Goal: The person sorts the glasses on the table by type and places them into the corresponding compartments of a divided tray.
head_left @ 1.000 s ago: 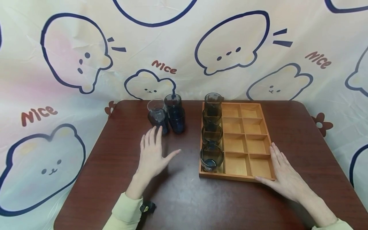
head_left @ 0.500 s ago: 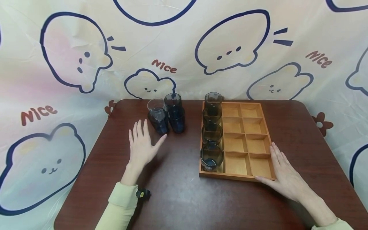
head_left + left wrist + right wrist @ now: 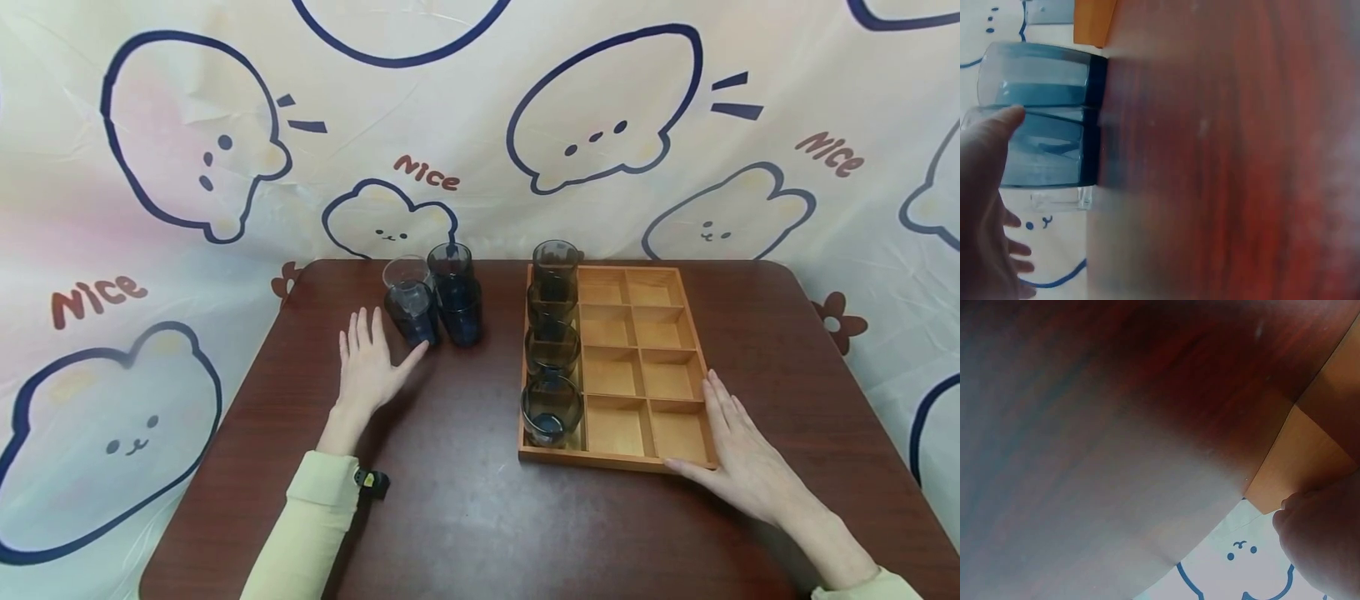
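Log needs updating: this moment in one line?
left hand: open by loose glasses; right hand: touching tray; tray glasses: left column only

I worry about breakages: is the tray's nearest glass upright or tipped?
Upright: the glass shows its rim uppermost, its base down inside the wooden tray.

Lower part of the clear glass (image 3: 405, 268) behind a blue glass (image 3: 414, 318), hidden.

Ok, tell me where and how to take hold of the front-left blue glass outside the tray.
Likely best round the side wall of the blue glass, coming from the left: it stands upright with that flank open, while a second dark glass crowds its right and a clear glass stands behind.
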Demonstrator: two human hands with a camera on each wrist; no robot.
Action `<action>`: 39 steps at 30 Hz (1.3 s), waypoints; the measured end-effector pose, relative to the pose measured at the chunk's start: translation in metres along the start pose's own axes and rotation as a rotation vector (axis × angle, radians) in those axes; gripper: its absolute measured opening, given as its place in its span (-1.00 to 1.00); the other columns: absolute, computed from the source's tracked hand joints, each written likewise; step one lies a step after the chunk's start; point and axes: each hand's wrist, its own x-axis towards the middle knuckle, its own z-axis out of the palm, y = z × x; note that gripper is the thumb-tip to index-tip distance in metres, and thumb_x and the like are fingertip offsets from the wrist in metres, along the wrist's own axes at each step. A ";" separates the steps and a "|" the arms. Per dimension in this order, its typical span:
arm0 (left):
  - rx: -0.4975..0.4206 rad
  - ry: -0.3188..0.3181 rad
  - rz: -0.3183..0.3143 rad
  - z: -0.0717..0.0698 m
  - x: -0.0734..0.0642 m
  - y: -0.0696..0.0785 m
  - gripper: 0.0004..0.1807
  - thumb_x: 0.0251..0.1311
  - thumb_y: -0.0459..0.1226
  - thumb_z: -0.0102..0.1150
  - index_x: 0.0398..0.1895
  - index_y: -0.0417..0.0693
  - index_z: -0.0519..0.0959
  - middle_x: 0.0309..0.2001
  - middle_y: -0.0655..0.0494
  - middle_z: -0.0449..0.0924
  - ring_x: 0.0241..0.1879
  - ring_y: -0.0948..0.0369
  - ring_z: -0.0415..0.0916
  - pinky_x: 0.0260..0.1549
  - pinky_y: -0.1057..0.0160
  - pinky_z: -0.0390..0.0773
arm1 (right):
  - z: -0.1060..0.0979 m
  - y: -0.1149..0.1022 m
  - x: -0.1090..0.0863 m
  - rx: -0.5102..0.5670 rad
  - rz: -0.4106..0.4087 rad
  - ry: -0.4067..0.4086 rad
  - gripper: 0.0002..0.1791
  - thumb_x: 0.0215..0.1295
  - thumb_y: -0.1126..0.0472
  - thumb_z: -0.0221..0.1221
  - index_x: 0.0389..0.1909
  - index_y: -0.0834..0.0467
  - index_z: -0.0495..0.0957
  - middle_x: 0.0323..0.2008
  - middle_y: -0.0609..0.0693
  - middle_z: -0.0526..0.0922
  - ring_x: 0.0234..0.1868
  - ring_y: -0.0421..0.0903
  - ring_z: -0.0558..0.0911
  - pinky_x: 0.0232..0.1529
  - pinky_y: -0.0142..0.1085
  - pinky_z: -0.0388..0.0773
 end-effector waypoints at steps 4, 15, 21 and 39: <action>-0.190 -0.038 -0.021 0.003 0.005 -0.004 0.31 0.39 0.39 0.20 0.82 -0.20 -0.19 0.78 -0.37 -0.11 0.78 -0.26 -0.10 0.73 -0.32 0.03 | 0.000 -0.001 0.001 0.010 0.021 -0.017 0.46 0.36 -0.37 0.40 0.79 0.27 -0.39 0.82 0.29 -0.34 0.83 0.30 -0.16 0.58 -0.58 -0.68; -0.702 0.027 -0.103 0.028 0.024 -0.004 0.21 0.30 0.14 0.51 0.79 -0.05 0.00 0.65 -0.27 0.30 0.65 -0.15 0.30 0.63 -0.12 0.35 | -0.001 -0.001 0.001 0.020 0.029 -0.021 0.46 0.35 -0.36 0.41 0.79 0.26 -0.38 0.82 0.29 -0.33 0.82 0.33 -0.13 0.58 -0.59 -0.66; -0.819 0.000 -0.174 0.012 0.016 0.026 0.07 0.38 -0.10 0.48 0.76 -0.16 0.04 0.66 -0.27 0.25 0.69 -0.13 0.25 0.69 -0.10 0.28 | -0.001 -0.002 0.000 0.022 0.025 -0.011 0.46 0.36 -0.36 0.41 0.79 0.25 -0.39 0.82 0.27 -0.35 0.81 0.34 -0.13 0.61 -0.54 -0.67; -0.823 0.100 -0.207 0.021 0.021 0.033 -0.04 0.31 -0.20 0.55 0.66 -0.23 0.24 0.57 -0.27 0.39 0.59 -0.13 0.34 0.63 -0.12 0.30 | -0.001 -0.002 -0.001 0.017 0.026 -0.014 0.45 0.37 -0.36 0.40 0.79 0.26 -0.39 0.82 0.27 -0.36 0.80 0.38 -0.10 0.57 -0.59 -0.68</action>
